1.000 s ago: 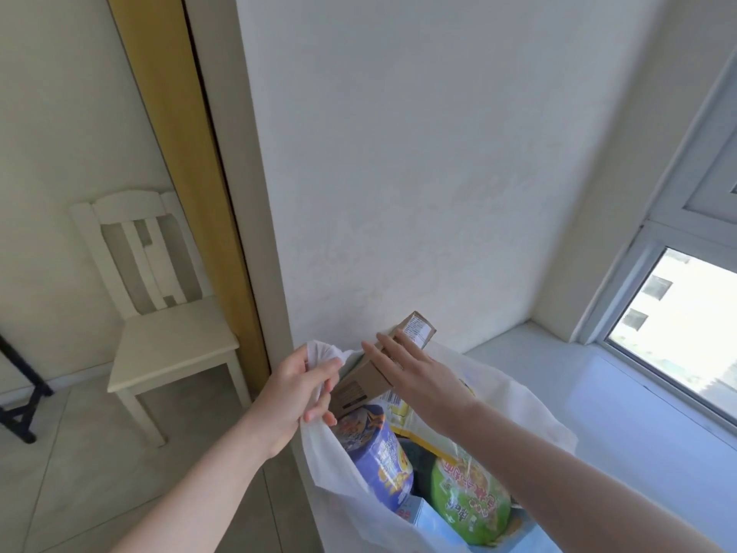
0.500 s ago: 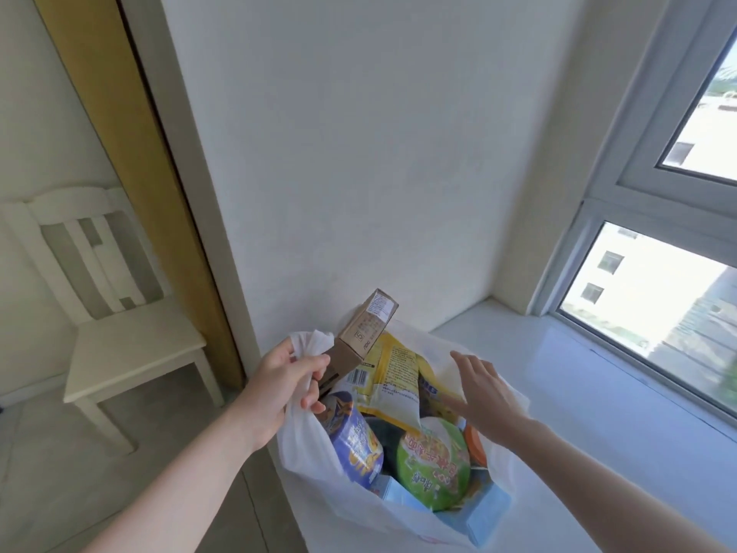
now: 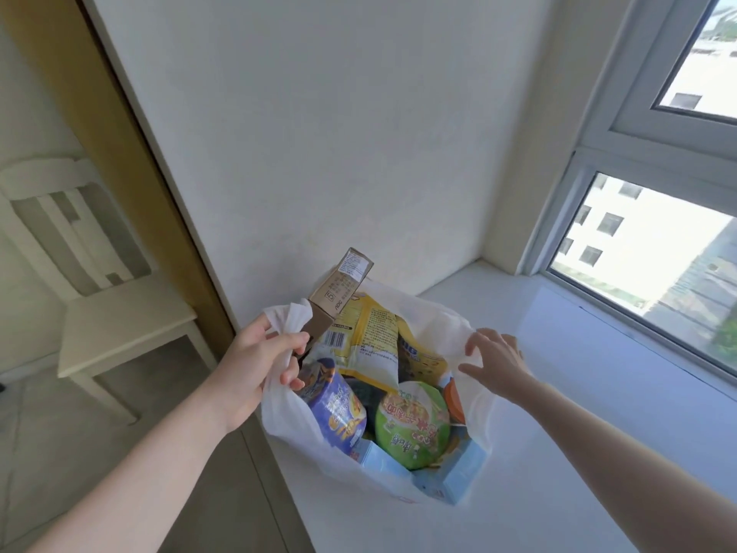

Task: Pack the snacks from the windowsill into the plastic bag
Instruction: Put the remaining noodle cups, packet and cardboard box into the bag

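Hands apart, one each side of the plastic bag [image 3: 450, 325] mouth; left hand [image 3: 259, 365] clamped on the bunched left handle, holding it up; right hand [image 3: 496, 359] spread and holding nothing, at the right rim; cannot tell if it touches. Bag sits on the windowsill [image 3: 578, 373] between the hands, its left side at the sill's left edge. Brown box [image 3: 339, 291] pokes out tilted, just beyond the left hand, top end close to the wall [image 3: 319, 133]. Between the hands: yellow packet [image 3: 375, 337], purple cup [image 3: 335, 413], green bowl [image 3: 412, 425], blue cartons [image 3: 458, 476] at the near rim. Bare sill right of the right hand, running to the window frame [image 3: 558, 233]; chair [image 3: 119, 313] well left of the left hand.
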